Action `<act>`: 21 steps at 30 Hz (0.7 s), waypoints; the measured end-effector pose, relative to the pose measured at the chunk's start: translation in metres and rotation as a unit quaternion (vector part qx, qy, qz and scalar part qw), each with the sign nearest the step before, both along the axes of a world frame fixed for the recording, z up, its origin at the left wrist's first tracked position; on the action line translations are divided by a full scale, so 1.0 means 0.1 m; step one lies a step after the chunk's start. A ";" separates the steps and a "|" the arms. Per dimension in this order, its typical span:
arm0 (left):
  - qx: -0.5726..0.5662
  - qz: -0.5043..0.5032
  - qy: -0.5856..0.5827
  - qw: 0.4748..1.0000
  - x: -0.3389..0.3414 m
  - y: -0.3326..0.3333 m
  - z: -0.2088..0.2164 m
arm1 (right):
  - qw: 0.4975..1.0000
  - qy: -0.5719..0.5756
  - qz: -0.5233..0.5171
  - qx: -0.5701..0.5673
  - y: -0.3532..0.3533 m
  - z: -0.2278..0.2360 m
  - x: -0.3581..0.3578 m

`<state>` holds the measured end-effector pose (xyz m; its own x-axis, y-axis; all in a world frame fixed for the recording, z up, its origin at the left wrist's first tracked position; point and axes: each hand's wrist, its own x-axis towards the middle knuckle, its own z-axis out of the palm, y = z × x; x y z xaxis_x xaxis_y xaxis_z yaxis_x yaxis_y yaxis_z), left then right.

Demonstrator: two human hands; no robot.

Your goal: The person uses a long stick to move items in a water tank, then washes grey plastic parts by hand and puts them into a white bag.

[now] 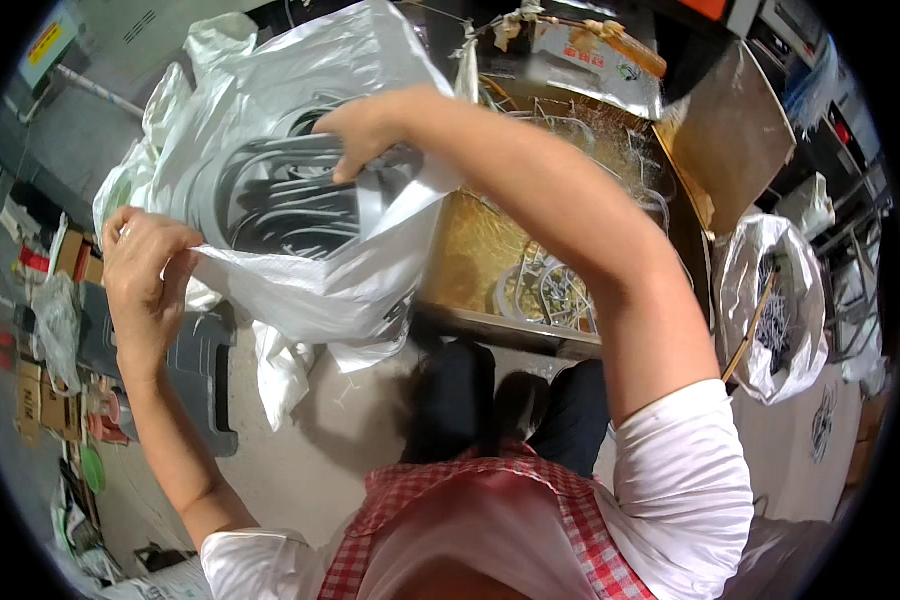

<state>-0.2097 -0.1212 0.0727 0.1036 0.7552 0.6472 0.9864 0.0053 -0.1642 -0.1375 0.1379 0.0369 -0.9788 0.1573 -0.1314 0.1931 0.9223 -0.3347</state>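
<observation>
Grey hoops filled a white bag beside an open box.
The left hand had the bag's near-left rim in its grip; the right hand was in the bag's mouth, at the hoops' far right, its grip's hold on any impossible to tell. Bagging looked well along, though grey loops by the box's near edge lay outside the bag.

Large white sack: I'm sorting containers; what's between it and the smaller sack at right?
The head view shows an open box, the right forearm above it.
</observation>
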 end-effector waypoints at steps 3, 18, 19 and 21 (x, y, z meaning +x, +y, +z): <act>0.038 -0.008 0.008 0.999 -0.01 0.16 -0.04 | 0.995 0.057 0.039 0.069 -0.06 0.02 0.17; 0.148 -0.188 -0.243 0.940 1.23 0.28 -0.61 | 0.856 0.453 -0.010 -0.248 0.90 0.28 1.70; 0.040 -0.224 -0.275 0.934 1.39 0.25 -0.82 | 0.820 0.556 -0.068 -0.113 1.17 0.06 1.75; -0.164 -0.279 -0.400 0.858 1.66 0.65 -1.34 | 0.895 0.355 -0.269 0.029 1.58 -0.74 2.32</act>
<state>-0.0440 -0.0562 -0.0609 0.1295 0.8873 0.4425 0.6185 -0.4212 0.6634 0.0949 0.2954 -0.0375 -0.5932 0.6173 0.5168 0.3727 0.7795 -0.5034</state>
